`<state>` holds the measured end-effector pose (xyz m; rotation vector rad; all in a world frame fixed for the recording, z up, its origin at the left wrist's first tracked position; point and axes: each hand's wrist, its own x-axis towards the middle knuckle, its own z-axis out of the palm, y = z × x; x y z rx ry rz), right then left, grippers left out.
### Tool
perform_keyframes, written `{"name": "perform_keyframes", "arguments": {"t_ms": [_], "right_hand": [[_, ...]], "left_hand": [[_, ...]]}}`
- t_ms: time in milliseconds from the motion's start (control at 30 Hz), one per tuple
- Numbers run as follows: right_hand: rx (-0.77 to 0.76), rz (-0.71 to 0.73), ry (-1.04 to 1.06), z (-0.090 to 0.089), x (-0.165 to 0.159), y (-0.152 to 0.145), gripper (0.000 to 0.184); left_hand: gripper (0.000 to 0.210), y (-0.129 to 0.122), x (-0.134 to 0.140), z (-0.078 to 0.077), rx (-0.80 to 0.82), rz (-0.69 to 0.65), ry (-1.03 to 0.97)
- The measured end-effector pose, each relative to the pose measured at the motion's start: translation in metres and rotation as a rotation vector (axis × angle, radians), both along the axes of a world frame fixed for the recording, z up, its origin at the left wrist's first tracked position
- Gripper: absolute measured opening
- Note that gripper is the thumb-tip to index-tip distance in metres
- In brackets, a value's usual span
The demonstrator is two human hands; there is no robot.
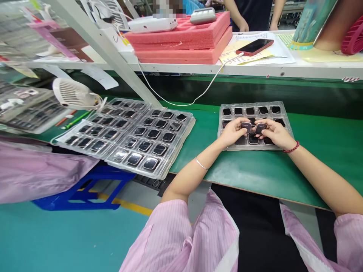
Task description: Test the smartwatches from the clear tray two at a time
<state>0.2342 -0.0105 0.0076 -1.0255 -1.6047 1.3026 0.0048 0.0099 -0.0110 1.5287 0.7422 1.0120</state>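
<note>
My left hand (236, 131) pinches a dark, rounded-square smartwatch case (246, 127) between thumb and fingers. In my right hand (274, 133) is a second smartwatch case (260, 129), held close beside the first with a small gap between them. Both hands are above a clear plastic tray (287, 118) whose pockets hold several similar dark watch cases (253, 138). My fingers and the held cases cover part of its middle row. Two more clear trays of watch cases, a near one (154, 140) and a farther one (113, 122), lie to the left on the green bench.
A white fan (75, 93) stands at the left near a green pen (78, 120). Above the bench runs a white shelf (312, 69) bearing pink foam (181, 45) and a phone (254, 47), its white cable (181, 104) drooping. A slanted post (113, 56) rises behind the trays.
</note>
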Motion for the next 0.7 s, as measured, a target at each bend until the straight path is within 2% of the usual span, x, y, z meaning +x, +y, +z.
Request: {"name": "perform_keyframes", "arguments": {"t_ms": [167, 267, 333, 400, 500, 567, 700], "right_hand": [[0.001, -0.003, -0.001, -0.002, -0.002, -0.001, 0.044], [0.006, -0.001, 0.003, -0.004, 0.0, 0.0, 0.056], [0.017, -0.004, -0.005, -0.003, 0.002, 0.002, 0.066], [0.021, -0.009, -0.042, 0.0, 0.003, 0.004, 0.07], [0.044, -0.012, -0.155, 0.004, -0.005, 0.006, 0.065], [0.172, -0.028, -0.288, 0.004, -0.02, 0.003, 0.06], [0.604, 0.003, -0.609, 0.001, -0.053, -0.005, 0.051]], "left_hand": [[0.042, -0.001, 0.001, 0.001, 0.009, 0.015, 0.013], [0.046, 0.0, 0.002, 0.001, -0.002, 0.026, 0.011], [0.04, 0.0, 0.0, 0.003, -0.004, 0.046, 0.03], [0.027, -0.001, -0.007, 0.006, 0.023, 0.119, 0.089], [0.012, -0.004, -0.025, 0.012, 0.118, 0.311, 0.28], [0.009, -0.008, -0.038, 0.013, 0.203, 0.402, 0.47], [0.012, -0.016, -0.053, 0.014, 0.322, 0.491, 0.774]]}}
